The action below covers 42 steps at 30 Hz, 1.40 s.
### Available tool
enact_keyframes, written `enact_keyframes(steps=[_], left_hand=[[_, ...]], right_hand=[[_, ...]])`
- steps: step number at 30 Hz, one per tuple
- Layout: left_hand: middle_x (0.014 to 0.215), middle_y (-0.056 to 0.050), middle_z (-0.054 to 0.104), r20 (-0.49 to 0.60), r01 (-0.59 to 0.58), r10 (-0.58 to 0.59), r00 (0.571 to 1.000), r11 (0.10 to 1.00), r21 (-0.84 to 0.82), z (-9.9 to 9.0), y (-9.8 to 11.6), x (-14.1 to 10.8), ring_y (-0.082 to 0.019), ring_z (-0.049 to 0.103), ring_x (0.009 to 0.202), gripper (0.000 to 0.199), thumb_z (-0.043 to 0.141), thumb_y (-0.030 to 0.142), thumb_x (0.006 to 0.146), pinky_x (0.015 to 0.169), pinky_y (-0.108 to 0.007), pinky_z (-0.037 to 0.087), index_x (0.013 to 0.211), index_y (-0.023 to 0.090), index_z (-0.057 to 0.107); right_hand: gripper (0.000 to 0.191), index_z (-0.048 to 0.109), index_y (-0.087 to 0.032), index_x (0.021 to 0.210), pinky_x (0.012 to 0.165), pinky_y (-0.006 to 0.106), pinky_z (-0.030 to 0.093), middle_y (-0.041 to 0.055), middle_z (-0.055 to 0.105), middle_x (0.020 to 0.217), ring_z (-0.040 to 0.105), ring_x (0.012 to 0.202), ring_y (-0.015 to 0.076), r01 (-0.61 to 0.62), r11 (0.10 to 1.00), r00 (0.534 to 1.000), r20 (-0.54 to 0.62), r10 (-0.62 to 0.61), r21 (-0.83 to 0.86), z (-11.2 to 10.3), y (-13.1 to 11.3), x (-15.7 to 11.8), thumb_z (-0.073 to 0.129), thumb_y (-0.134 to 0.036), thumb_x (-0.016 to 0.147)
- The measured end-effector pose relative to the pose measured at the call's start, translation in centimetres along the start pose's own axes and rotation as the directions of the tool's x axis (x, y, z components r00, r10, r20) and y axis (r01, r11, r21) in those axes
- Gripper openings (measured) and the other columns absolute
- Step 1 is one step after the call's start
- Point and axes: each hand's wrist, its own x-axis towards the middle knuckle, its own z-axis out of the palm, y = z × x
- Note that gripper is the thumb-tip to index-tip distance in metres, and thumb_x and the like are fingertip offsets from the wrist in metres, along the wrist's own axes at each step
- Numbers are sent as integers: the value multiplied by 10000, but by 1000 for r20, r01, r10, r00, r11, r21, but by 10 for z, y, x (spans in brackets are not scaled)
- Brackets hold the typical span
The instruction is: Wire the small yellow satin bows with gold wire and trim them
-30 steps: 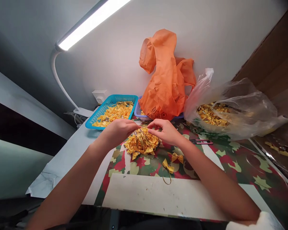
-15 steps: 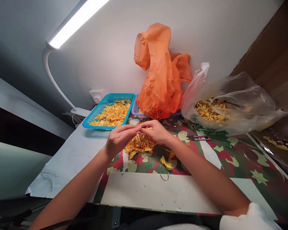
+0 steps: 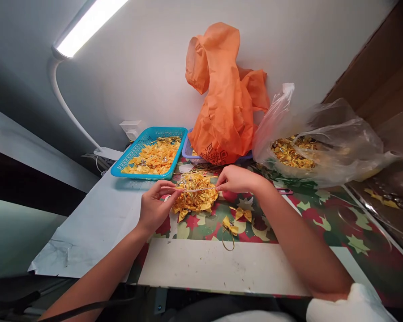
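Observation:
A thin pale-gold strand point(image 3: 196, 190) is stretched nearly level between my two hands. My left hand point(image 3: 157, 203) pinches its left end between thumb and fingers. At the other end my right hand point(image 3: 233, 181) is closed, its fingertips pressed together on the strand. Below the strand lies a heap of gold ribbon bows point(image 3: 196, 203) with looped gold cords. Two loose bows lie to the right of the heap: one bow point(image 3: 243, 213) by the pile, and another bow point(image 3: 230, 225) with its cord loop hanging toward me.
A blue basket point(image 3: 116, 169) of yellow bows stands at the back left. Behind the heap, an orange bag point(image 3: 221, 103) sits on a purple basket point(image 3: 187, 152). A clear plastic bag point(image 3: 349, 147) with gold bows is at right, pink-handled snips point(image 3: 285, 191) near it. A lamp point(image 3: 90, 29) shines from upper left.
My hands were together above the heap and have moved apart, drawing the strand out between them. My right hand went right, my left hand left and lower. The view has shifted slightly.

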Motion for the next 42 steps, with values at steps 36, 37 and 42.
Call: enact_keyframes(steps=[36, 37, 42], left_hand=[[671, 18, 699, -236, 226, -205, 950, 972, 66, -74, -29, 20, -188, 671, 663, 396, 815, 371, 602, 628, -286, 497, 897, 218, 601], [673, 19, 695, -233, 234, -211, 949, 969, 77, -74, -31, 18, -189, 670, 671, 397, 811, 381, 603, 629, -283, 492, 895, 219, 595], [721, 4, 679, -128, 195, -182, 975, 976, 98, -72, -36, 18, -197, 667, 733, 399, 782, 419, 628, 684, -295, 505, 914, 211, 595]], right_hand=[[130, 786, -167, 734, 532, 225, 351, 35, 739, 694, 601, 625, 142, -78, 997, 994, -76, 77, -13, 12, 19, 16, 671, -203, 784], [136, 784, -165, 735, 531, 222, 350, 33, 737, 689, 597, 622, 139, -77, 997, 995, -67, 75, -16, 12, 20, 16, 668, -212, 788], [166, 780, -161, 793, 610, 217, 399, 49, 757, 830, 620, 695, 143, -36, 999, 995, -89, 36, 0, 19, 18, 19, 617, -186, 815]])
